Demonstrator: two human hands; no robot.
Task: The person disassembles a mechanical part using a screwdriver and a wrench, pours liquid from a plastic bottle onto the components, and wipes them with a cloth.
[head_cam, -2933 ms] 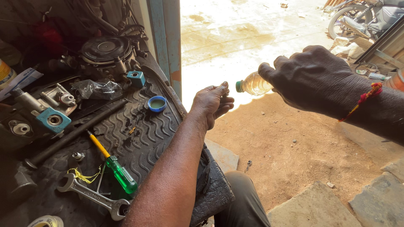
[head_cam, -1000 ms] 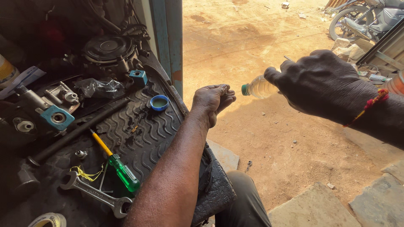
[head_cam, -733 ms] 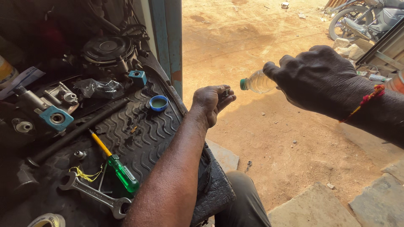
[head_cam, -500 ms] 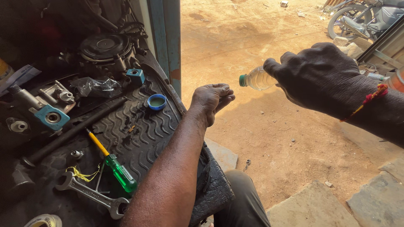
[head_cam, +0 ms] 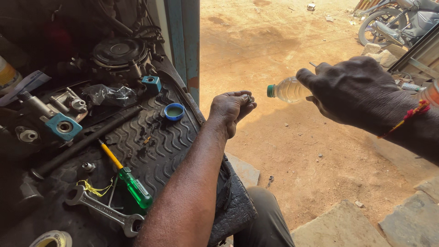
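My right hand (head_cam: 354,89) grips a clear plastic bottle (head_cam: 287,89), lying nearly level, its green neck pointing left at my left hand (head_cam: 231,109). That hand is cupped, fingers curled around 1 small metal part (head_cam: 249,98), just left of the bottle's mouth and slightly below it. Left of the bottle, on the rubber mat (head_cam: 151,146), sit a blue cap (head_cam: 174,111), a green-handled screwdriver (head_cam: 127,176) and a spanner (head_cam: 104,211).

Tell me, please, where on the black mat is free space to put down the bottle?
Free: ribbed rubber mat between blue cap, screwdriver and left forearm. Crowded: metal parts at upper left; spanner and tape roll at the lower edge.
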